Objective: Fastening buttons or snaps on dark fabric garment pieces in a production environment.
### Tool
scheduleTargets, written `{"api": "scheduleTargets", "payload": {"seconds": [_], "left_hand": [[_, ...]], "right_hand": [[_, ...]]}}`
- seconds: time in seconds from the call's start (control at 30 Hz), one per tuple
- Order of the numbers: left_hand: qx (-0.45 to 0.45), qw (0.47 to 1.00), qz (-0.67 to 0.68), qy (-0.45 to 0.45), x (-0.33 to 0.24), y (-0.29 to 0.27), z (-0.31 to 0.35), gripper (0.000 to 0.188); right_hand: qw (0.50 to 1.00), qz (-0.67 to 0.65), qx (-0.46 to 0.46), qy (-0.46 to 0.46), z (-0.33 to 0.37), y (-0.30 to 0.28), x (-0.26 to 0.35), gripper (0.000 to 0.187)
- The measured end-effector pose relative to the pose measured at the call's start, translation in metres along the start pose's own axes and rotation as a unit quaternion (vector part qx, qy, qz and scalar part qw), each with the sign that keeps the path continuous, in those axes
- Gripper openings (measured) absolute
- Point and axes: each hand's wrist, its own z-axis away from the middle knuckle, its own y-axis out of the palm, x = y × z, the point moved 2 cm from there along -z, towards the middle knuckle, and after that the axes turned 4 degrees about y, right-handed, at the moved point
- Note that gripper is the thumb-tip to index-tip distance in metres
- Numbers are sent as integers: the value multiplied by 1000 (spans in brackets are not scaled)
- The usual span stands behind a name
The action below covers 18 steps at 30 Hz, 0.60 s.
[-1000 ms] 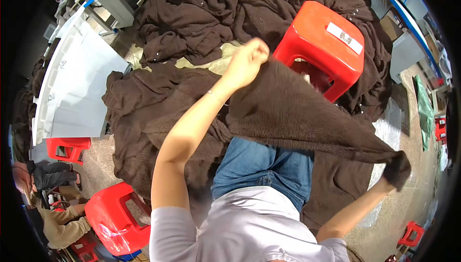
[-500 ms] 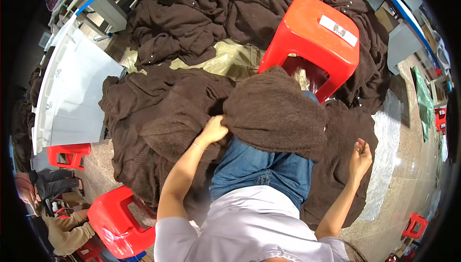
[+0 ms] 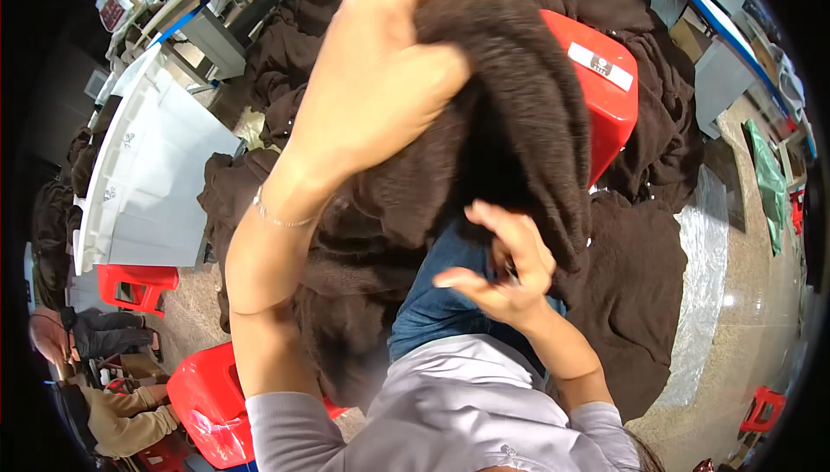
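Observation:
My left hand [image 3: 380,74] is raised high and closed on a brown fleecy cloth [image 3: 527,100], which hangs from it in a fold over my lap. Below the fold is my right hand [image 3: 514,269], its thumb and index finger apart near the cloth's dark inner side. Its other fingers curl round something small and dark with a glint, too hidden to name. More brown cloth [image 3: 631,282] lies to the right of my knees, and further cloth spreads on my left.
A red plastic stool [image 3: 609,83] stands ahead, partly behind the raised cloth. To the left are a white bin [image 3: 160,178] and another red stool [image 3: 207,403]. A person [image 3: 121,411] sits at the lower left. Clear plastic sheeting [image 3: 700,290] lies on the right-hand floor.
My left hand has lifted the brown cloth up from my lap. My right hand has come inward from the right to below the raised fold.

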Motion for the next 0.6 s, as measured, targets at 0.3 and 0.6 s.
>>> {"api": "scheduleTargets", "payload": {"seconds": [0.3, 0.6], "left_hand": [[213, 969, 117, -37, 70, 72, 30, 83], [150, 941, 57, -297, 209, 80, 221, 81]], "right_hand": [[861, -253, -146, 416, -1, -21, -22, 20], [741, -193, -338, 547, 95, -162, -192, 22]]}}
